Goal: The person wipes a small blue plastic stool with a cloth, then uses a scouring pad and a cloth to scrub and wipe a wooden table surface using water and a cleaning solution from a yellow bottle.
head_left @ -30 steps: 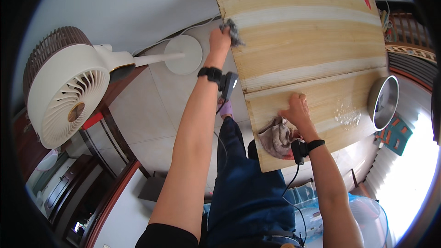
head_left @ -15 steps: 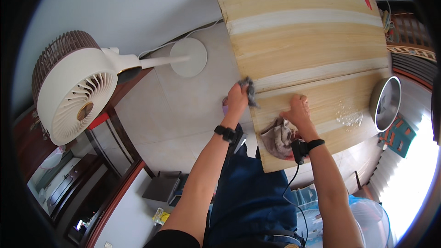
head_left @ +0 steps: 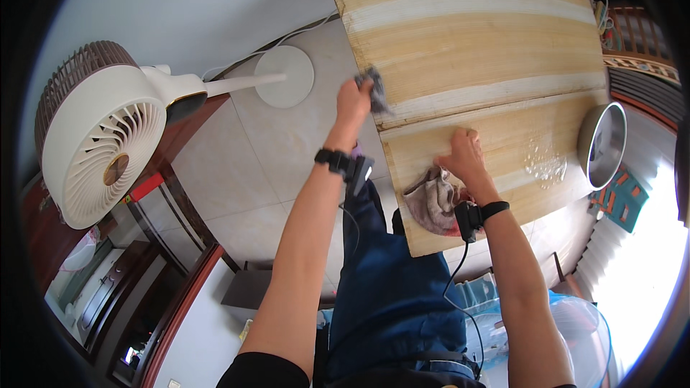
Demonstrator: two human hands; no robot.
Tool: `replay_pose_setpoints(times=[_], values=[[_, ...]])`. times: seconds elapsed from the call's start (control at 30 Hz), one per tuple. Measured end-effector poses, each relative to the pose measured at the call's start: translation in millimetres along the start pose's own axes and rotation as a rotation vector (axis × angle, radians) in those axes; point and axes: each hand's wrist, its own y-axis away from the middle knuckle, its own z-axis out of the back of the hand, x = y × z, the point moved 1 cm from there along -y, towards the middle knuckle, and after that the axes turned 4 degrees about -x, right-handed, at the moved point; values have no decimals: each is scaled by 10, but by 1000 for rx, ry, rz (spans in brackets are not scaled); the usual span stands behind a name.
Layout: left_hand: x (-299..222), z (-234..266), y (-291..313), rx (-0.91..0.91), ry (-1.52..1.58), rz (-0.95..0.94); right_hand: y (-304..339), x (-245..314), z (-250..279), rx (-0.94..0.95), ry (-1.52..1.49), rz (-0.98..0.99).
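My left hand (head_left: 352,105) is closed around a crumpled dark grey cloth (head_left: 376,90). It presses the cloth to the left edge of a large wooden board (head_left: 481,50), near the seam that crosses it. On the board's near part rests my right hand (head_left: 466,156), its thumb spread away from the fingers and nothing gripped. Just below that hand lies a bunched brown-and-white cloth (head_left: 430,200), partly covered by the wrist and its black strap. Wet, foamy drops (head_left: 546,163) spot the wood farther right.
A shiny metal basin (head_left: 608,167) stands tilted in view at the board's right edge. To the left, a white fan (head_left: 108,136) leans across on its pole from a round base (head_left: 286,77) on the tiled floor. A clear plastic cover (head_left: 575,330) is at lower right.
My left hand has slid farther up along the board's left edge with the grey cloth, past the seam. The right hand keeps its place on the board. The whole view has shifted slightly.
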Motion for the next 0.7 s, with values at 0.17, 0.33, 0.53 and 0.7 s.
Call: replay_pose_setpoints(times=[0.17, 0.33, 0.53, 0.7], values=[[201, -57, 694, 248, -93, 91, 18, -36, -3, 19, 33, -48], [584, 350, 597, 351, 221, 216, 0, 30, -5, 15, 31, -50], [149, -21, 742, 144, 164, -9, 13, 71, 40, 20, 16, -25], [15, -127, 837, 131, 7, -16, 15, -4, -4, -11, 15, -1]])
